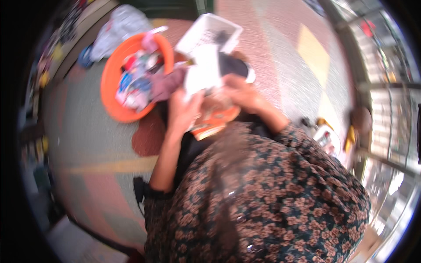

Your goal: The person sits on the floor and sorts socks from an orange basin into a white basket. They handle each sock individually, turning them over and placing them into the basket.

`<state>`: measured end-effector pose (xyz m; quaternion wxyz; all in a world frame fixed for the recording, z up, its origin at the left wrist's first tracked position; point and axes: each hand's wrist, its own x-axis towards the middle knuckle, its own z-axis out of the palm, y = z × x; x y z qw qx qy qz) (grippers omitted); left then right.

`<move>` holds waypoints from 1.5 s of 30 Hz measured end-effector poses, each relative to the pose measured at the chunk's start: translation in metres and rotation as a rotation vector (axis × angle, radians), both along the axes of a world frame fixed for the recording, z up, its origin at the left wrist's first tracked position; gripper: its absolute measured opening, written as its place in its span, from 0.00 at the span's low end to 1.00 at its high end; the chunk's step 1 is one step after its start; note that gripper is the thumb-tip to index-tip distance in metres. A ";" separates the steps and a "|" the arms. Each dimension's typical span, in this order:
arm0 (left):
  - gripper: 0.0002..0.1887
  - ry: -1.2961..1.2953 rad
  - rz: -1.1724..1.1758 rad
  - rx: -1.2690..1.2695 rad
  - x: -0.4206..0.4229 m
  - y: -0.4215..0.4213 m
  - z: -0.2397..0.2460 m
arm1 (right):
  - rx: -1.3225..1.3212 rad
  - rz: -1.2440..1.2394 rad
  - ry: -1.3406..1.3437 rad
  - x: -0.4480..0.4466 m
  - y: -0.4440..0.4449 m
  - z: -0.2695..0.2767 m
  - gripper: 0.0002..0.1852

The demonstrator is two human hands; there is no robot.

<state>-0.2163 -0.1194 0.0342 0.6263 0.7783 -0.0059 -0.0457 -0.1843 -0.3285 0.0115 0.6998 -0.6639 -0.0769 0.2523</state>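
Observation:
Over my lap, my left hand (pixel 185 107) grips the near left edge of a white cloth or sheet (pixel 204 70), too blurred to tell which. At its near right side, my right hand (pixel 239 92) has bent fingers; blur hides whether they pinch it. Under and between the hands lies an orange and brown printed packet or cloth (pixel 215 120). An orange plastic basin (pixel 110 95) full of mixed cloth pieces (pixel 136 88) stands to the left, with a mauve cloth (pixel 167 82) hanging over its side towards my left hand. Beyond the white piece is a white plastic basket (pixel 210 31) with something dark inside.
A pale plastic bag (pixel 121 29) lies behind the basin, beside a small blue object (pixel 85 56). On the patterned floor at the right are a round white container (pixel 327 141) and a yellow object (pixel 350 138). Barred windows or grilles (pixel 388 121) line the far right.

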 end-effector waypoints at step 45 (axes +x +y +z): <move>0.14 0.093 -0.113 -0.078 0.004 -0.004 -0.010 | 0.869 -0.181 0.401 0.025 -0.069 0.011 0.18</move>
